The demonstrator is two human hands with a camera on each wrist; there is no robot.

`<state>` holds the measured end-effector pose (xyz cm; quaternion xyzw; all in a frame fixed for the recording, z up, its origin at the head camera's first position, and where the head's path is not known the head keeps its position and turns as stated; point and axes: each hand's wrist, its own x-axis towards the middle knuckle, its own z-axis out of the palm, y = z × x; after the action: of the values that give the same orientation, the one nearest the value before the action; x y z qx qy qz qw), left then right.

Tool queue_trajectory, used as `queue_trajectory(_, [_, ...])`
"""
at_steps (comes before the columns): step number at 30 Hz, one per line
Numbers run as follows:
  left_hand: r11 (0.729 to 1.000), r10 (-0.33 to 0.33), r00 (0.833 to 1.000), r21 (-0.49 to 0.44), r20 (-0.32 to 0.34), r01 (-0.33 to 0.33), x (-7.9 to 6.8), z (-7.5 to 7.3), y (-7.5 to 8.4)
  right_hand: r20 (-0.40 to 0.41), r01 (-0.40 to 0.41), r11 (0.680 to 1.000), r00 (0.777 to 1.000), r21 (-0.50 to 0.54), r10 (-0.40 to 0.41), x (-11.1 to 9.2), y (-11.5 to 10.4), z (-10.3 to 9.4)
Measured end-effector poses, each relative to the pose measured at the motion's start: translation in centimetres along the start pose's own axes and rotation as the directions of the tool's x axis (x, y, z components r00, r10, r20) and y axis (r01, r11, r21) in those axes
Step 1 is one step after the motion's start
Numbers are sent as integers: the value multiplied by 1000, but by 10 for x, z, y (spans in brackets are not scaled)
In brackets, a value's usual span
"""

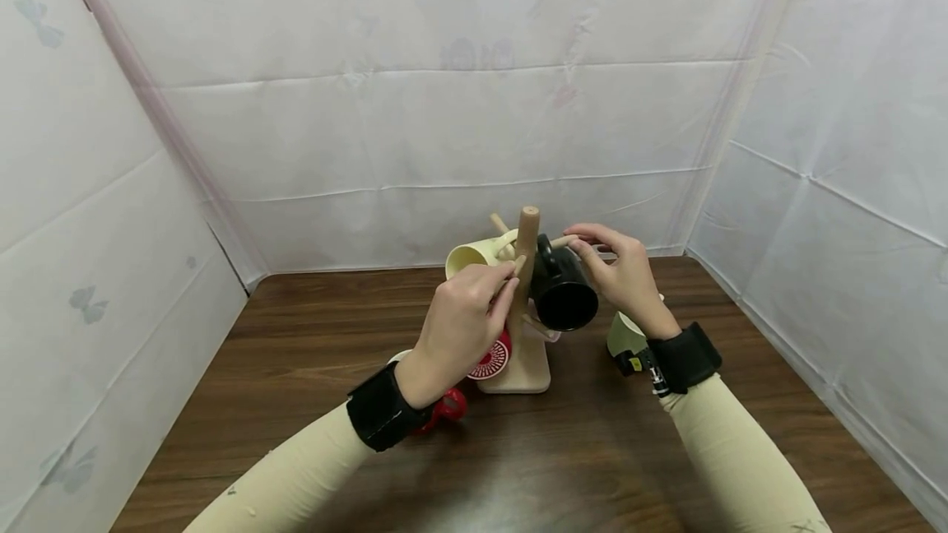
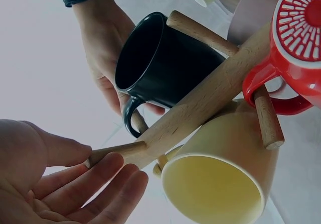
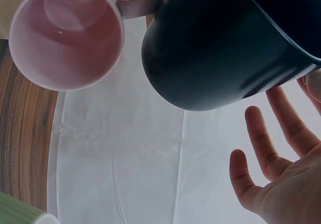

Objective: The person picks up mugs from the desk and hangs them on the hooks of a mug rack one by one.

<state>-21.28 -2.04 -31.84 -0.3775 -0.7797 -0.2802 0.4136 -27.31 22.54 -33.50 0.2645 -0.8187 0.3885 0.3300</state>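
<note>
Pale wooden mug rack point(image 1: 528, 235), upright.

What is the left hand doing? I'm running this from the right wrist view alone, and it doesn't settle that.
Observer: The left hand pinches the end of a peg on the rack.
Operator: Good. I can see the black mug; what sits across the post from it?
Observer: A yellow mug, seen clearly in the left wrist view.
</note>
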Motion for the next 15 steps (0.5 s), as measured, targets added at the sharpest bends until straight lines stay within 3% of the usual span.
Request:
queue_trajectory(8, [1000,-7,1000,23,12,7,-2,0,2,6,-15,1000,1000,20,15,-2,-2,0])
queue_trajectory(15, [1000,-1,1000,16,-5,1,-2,1,1,-2,-6,998,1000,59,6,0,-32,-7])
